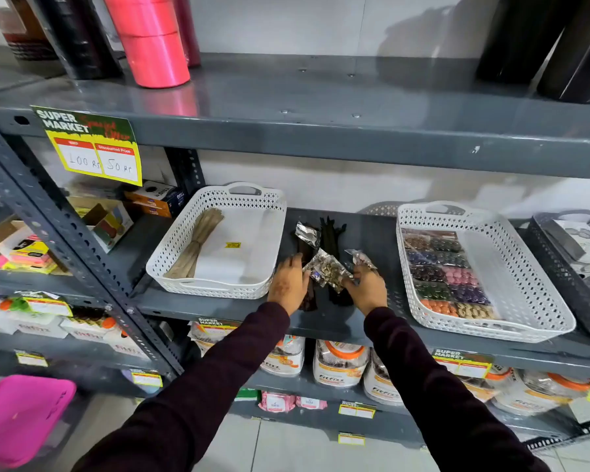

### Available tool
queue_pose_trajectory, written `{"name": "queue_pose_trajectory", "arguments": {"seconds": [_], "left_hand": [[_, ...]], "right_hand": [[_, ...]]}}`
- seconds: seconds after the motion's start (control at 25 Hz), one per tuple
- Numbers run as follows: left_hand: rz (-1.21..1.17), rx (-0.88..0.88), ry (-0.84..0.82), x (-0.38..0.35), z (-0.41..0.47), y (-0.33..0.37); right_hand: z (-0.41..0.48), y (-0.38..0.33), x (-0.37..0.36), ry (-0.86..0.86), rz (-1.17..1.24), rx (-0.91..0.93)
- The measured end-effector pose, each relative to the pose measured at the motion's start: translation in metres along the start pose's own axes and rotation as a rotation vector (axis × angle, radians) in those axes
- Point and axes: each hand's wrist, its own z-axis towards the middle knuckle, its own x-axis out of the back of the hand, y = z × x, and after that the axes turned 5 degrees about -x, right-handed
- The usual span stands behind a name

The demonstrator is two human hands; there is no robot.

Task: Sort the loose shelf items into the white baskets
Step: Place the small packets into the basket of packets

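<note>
I see both hands on the grey shelf (355, 321), in the gap between the two white baskets. My left hand (288, 284) and right hand (367, 289) pinch opposite ends of a small clear packet (327, 272) — crinkly, shiny, filled with brownish-gold bits. Dark strips (331, 238) and another silvery packet (307, 233) lie at twelve o'clock from it. The left basket (171, 253) at nine o'clock holds pale sticks (198, 247); the right basket (532, 277) at three o'clock holds rows of coloured beads (447, 274).
</note>
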Motion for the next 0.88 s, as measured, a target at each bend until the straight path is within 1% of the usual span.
{"name": "queue_pose_trajectory", "arguments": {"seconds": [0.08,0.16,0.32,0.52,0.64,0.68,0.72,0.8,0.88], "left_hand": [[0.023,-0.009,-0.045,0.001,0.010,0.001],[0.038,-0.017,-0.073,0.002,0.020,0.001],[0.035,0.007,-0.147,0.004,0.034,-0.003],[0.005,0.028,-0.140,0.001,0.042,-0.004],[-0.079,0.033,-0.155,-0.002,0.048,-0.001],[-0.099,0.042,-0.168,-0.003,0.050,0.001],[-0.117,0.053,-0.178,-0.003,0.051,0.003],[-0.152,0.070,-0.164,-0.003,0.052,0.010],[-0.185,0.052,-0.110,-0.001,0.052,0.022]], "right_hand": [[0.002,-0.002,0.001,0.010,0.016,-0.058],[0.001,-0.002,0.002,0.005,0.010,-0.074],[0.003,-0.004,0.002,0.002,0.144,-0.136],[0.000,0.004,0.006,0.065,0.291,-0.206],[-0.009,0.018,0.011,0.094,0.424,-0.305],[-0.014,0.023,0.012,0.115,0.412,-0.325],[-0.020,0.026,0.012,0.150,0.334,-0.305],[-0.034,0.036,0.012,0.232,0.091,-0.220],[-0.046,0.041,0.013,0.260,-0.170,-0.116]]}}
